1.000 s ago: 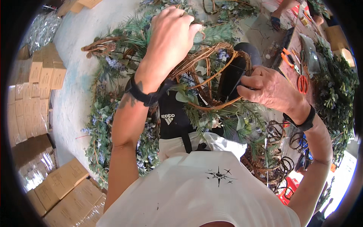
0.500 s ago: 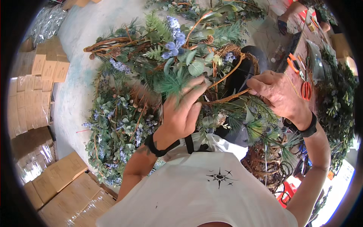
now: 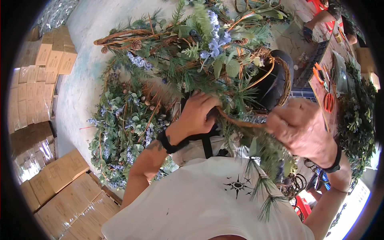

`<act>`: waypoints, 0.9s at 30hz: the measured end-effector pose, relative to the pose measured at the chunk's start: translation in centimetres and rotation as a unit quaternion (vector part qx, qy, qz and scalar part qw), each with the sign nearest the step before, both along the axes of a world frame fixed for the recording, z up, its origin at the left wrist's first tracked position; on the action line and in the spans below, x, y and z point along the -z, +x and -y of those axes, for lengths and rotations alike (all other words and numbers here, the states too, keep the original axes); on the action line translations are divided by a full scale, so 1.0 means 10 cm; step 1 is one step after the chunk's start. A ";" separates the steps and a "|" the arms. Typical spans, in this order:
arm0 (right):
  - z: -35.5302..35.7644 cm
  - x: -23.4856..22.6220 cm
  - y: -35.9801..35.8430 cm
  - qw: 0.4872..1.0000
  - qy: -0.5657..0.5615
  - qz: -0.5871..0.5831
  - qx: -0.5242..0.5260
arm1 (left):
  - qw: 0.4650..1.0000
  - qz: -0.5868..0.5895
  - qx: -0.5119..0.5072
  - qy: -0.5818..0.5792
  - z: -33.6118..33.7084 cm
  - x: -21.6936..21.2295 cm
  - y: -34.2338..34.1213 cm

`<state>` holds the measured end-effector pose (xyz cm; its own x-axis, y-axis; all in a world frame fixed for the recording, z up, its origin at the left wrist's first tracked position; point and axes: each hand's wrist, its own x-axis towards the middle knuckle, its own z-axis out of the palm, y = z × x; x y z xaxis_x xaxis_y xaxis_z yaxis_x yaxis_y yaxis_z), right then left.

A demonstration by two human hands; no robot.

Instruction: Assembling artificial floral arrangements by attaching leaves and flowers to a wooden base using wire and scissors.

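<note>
At frame centre, left hand (image 3: 198, 114) is closed around the lower rim of a woven brown twig wreath dressed with green fern, pine sprigs and pale blue flowers (image 3: 208, 52); fingers curled over the vine, black wristband behind it. Right hand (image 3: 302, 130), centre right, grips the same wreath's lower right edge, fingers bunched on a brown vine strand and green pine needles (image 3: 260, 192) that hang down over the white shirt. Wreath sits tilted in front of the chest, spanning upper centre of frame, partly over a black round object (image 3: 276, 80). Left of centre, a heap of green leafy garland with blue flower clusters (image 3: 124, 132) lies on the pale floor (image 3: 84, 80). Far left and lower left: stacked brown cardboard boxes (image 3: 60, 184). Upper right: orange-handled cutters (image 3: 320, 74) on a workbench, more greenery (image 3: 356, 120) beside it.
</note>
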<state>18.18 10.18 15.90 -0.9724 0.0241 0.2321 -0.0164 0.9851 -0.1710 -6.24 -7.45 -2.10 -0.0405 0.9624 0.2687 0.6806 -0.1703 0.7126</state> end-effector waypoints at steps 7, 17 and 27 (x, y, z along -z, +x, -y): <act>-0.49 0.12 0.13 0.994 0.092 0.055 0.028 | 0.988 -0.014 0.137 -0.075 -0.21 -0.32 -0.34; -0.78 0.08 0.07 0.984 -0.008 0.162 0.070 | 0.995 0.044 0.033 0.079 -0.26 -0.70 -0.09; -1.09 0.14 0.00 0.981 0.127 0.147 0.006 | 0.999 -0.021 -0.033 -0.013 -0.38 -0.69 0.19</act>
